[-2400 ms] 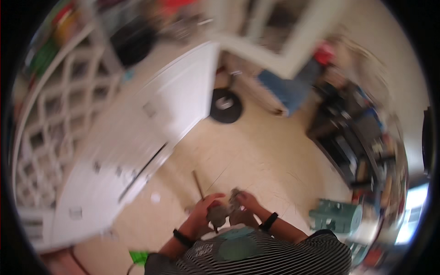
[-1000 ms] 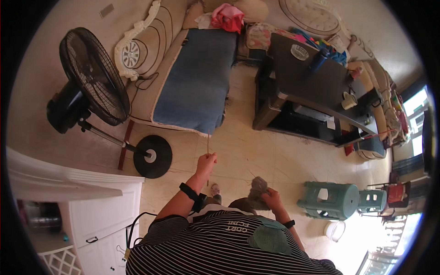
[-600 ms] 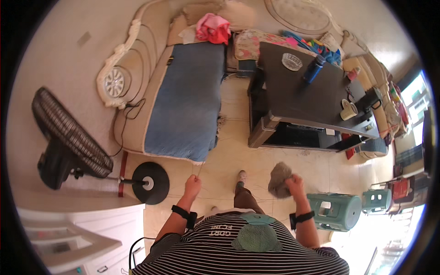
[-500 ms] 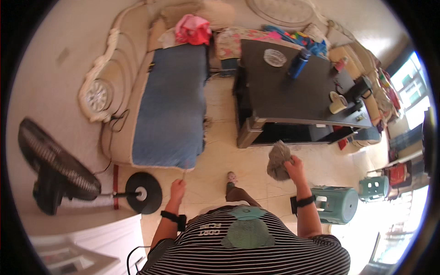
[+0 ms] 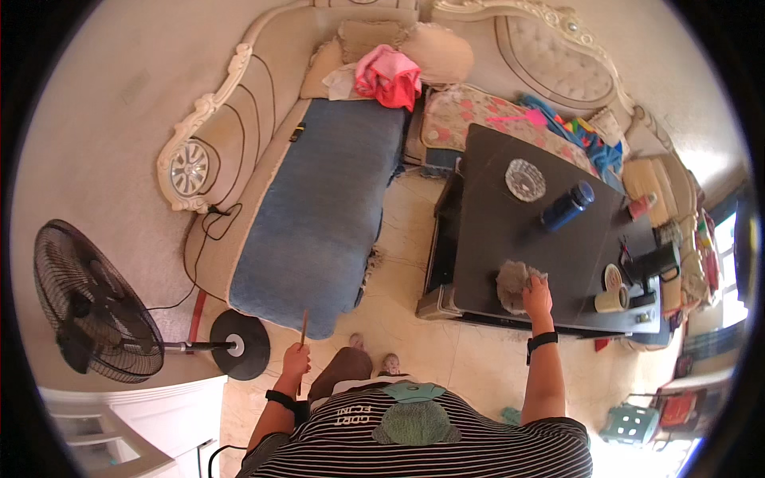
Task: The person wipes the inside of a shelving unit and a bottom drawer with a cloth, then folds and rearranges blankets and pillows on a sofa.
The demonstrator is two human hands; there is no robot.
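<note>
Cloth (image 5: 511, 286) (grey, crumpled) in right grip (image 5: 539, 299).

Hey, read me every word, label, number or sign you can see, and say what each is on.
Striped shirt: two short rows of pale lettering, which I won't copy out.
Blue bottle: any markings too small to read.
Grey cloth in the right hand, thin stick in the left hand: no lettering visible.

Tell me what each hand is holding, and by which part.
The left hand grips a thin stick partway along its length; the right hand holds a grey cloth by its right side.
</note>
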